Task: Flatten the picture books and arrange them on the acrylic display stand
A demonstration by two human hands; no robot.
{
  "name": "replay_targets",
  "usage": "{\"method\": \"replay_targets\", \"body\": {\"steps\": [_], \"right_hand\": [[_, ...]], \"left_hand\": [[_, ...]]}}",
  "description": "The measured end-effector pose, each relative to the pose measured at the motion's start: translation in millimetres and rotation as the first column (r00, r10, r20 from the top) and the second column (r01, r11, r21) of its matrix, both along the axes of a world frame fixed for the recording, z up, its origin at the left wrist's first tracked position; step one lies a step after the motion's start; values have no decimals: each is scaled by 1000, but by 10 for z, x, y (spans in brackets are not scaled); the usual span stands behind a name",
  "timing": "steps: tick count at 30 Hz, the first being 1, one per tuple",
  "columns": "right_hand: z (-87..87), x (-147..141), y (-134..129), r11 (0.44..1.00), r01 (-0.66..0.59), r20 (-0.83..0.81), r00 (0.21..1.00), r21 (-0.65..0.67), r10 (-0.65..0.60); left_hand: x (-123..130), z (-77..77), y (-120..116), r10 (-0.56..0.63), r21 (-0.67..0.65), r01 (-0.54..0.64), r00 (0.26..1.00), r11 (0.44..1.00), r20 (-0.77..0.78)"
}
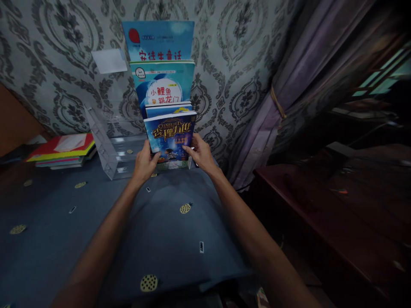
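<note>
A dark blue book (pixel 170 137) with gold lettering is held between my two hands, its cover facing me. My left hand (pixel 146 162) grips its lower left side, thumb on the cover. At its right edge, my right hand (pixel 201 153) is closed with the thumb pressed on the front. Behind it, stepped upward, stand a lighter blue book (pixel 157 112), a teal book (pixel 163 81) with red characters in a white circle, and a tall blue book (pixel 160 38). A clear acrylic rack (pixel 102 145) with tiers extends left of them; its part behind the books is hidden.
A stack of books and folders (pixel 67 149), red and yellow on top, lies left of the rack. The blue tablecloth (pixel 112 252) has pineapple prints. Patterned wallpaper (pixel 240 42) rises behind. A tied purple curtain (pixel 263 115) and a dark red wooden surface (pixel 308 214) are at right.
</note>
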State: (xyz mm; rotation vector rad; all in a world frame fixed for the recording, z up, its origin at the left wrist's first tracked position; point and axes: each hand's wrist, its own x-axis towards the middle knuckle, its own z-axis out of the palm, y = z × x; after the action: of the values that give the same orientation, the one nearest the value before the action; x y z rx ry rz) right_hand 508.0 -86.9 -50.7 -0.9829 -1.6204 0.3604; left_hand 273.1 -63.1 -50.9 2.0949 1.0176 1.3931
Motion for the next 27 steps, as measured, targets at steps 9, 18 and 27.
{"method": "replay_targets", "body": {"steps": [9, 18, 27], "right_hand": [[-17, 41, 18, 1000, 13, 35, 999, 1, -13], [-23, 34, 4, 994, 103, 108, 988, 45, -107], [-32, 28, 18, 993, 106, 149, 982, 60, -114]], "left_hand": [[-54, 95, -49, 92, 72, -83, 986, 994, -136], [-34, 116, -100, 136, 140, -114, 977, 984, -164], [-25, 111, -98, 198, 190, -164, 964, 968, -175]]}}
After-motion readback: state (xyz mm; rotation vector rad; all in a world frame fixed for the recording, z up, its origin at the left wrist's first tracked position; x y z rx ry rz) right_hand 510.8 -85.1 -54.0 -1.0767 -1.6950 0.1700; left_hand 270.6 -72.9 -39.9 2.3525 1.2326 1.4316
